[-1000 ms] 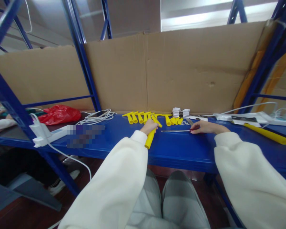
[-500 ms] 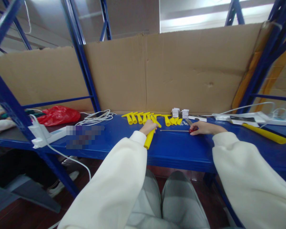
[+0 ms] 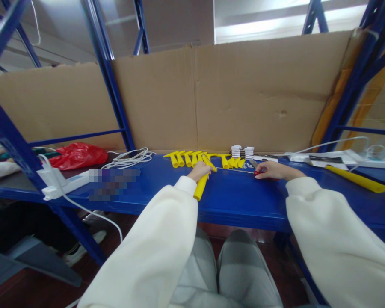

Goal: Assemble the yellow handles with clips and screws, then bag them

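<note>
My left hand (image 3: 199,171) is wrapped round a yellow T-shaped handle (image 3: 200,189), whose round grip points down toward the table's front edge. Its crosspiece sticks out above my fingers. In my right hand (image 3: 270,170) is a screwdriver (image 3: 256,173) with a red grip, pinched between the fingers. The thin metal shaft lies level and points left, its tip at the right end of the crosspiece; whether it sits inside cannot be made out. Behind my left hand, several more yellow T-shaped handles (image 3: 179,161) lie in a row, with small yellow pieces (image 3: 237,163) to their right.
Stacked white pieces (image 3: 236,151) stand against the cardboard wall (image 3: 237,98). On the right lies a long yellow-handled tool (image 3: 356,179). A white power strip (image 3: 67,182), coiled cables (image 3: 128,160) and a red plastic bag (image 3: 80,155) are on the left. Blue posts (image 3: 115,94) frame the bench.
The screwdriver has moved slightly up, bringing its tip from just off the yellow crosspiece to its end. My left hand and the handle in it have stayed put.
</note>
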A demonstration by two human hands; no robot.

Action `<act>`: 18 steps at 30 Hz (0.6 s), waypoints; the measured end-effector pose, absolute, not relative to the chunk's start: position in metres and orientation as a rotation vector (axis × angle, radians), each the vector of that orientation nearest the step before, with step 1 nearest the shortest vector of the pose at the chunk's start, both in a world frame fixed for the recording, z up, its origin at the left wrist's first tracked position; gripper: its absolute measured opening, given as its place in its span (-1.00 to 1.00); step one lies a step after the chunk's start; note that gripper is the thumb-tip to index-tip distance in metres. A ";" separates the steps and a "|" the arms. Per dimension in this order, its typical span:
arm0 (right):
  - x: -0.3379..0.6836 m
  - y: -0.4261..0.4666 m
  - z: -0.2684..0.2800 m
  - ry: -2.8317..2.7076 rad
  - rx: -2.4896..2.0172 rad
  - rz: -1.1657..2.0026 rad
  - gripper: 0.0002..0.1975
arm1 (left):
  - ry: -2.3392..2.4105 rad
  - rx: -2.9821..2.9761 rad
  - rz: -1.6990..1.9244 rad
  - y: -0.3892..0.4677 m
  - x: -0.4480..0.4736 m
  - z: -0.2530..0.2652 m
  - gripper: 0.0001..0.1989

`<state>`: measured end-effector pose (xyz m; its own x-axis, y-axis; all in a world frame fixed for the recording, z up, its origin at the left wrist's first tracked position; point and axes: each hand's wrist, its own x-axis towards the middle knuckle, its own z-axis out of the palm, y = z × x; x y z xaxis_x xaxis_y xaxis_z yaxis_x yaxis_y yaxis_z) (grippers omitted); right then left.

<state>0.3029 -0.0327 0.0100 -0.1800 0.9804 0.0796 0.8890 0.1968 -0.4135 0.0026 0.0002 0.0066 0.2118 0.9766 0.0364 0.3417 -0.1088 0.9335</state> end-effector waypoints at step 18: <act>0.303 -0.030 0.008 -2.171 -1.737 0.384 -0.51 | 1.266 1.635 0.893 -0.008 0.003 0.012 -0.72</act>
<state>0.3034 -0.0302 0.0085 -0.1996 0.9758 0.0896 0.8859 0.2187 -0.4091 0.0033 -0.0080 0.0117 0.2289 0.9729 0.0324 0.3573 -0.1149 0.9269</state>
